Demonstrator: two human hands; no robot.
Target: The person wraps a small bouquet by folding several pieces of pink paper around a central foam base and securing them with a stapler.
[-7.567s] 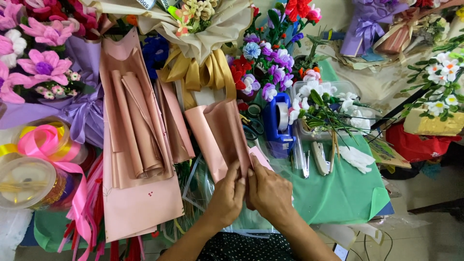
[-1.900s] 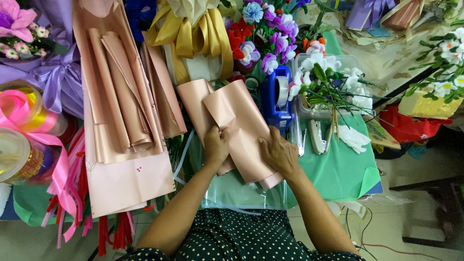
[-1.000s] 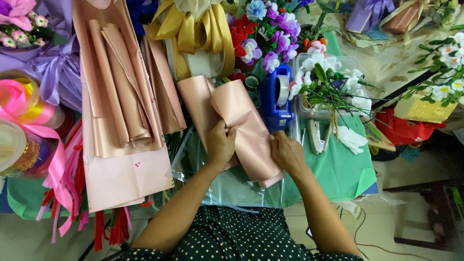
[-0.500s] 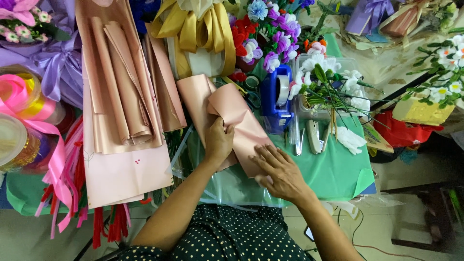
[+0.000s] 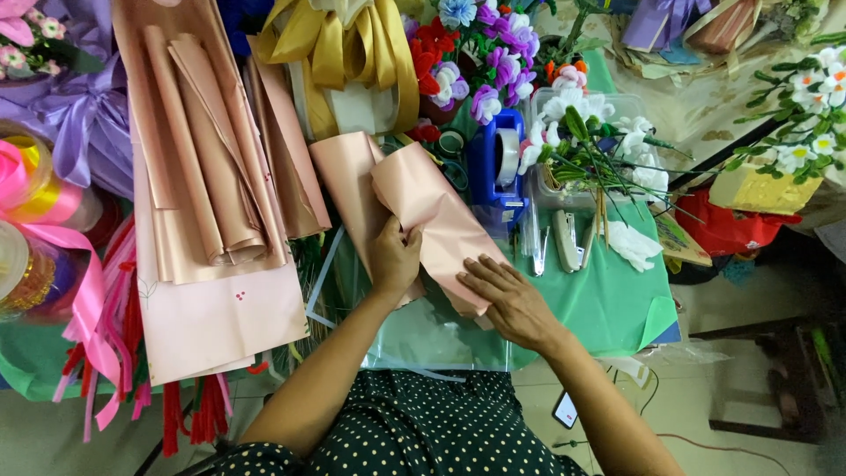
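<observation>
A folded sheet of peach wrapping paper [image 5: 421, 207] lies on the green-covered table [image 5: 608, 304] in front of me. My left hand [image 5: 394, 262] pinches the fold at the paper's middle. My right hand [image 5: 508, 298] lies flat, fingers spread, on the paper's lower right end, pressing it down. A second peach sheet [image 5: 345, 176] lies under and to the left of the folded one.
A stack of rolled peach papers [image 5: 207, 176] lies to the left. A blue tape dispenser [image 5: 498, 167], a stapler [image 5: 566, 240], artificial flowers [image 5: 590, 141], gold ribbon [image 5: 348, 48], pink ribbon rolls [image 5: 35, 189] and a purple bow [image 5: 75, 119] crowd the table. A phone [image 5: 565, 410] lies on the floor.
My right hand has slid down the paper towards me and flattened on its lower end. My left hand stays pinching the fold in the middle.
</observation>
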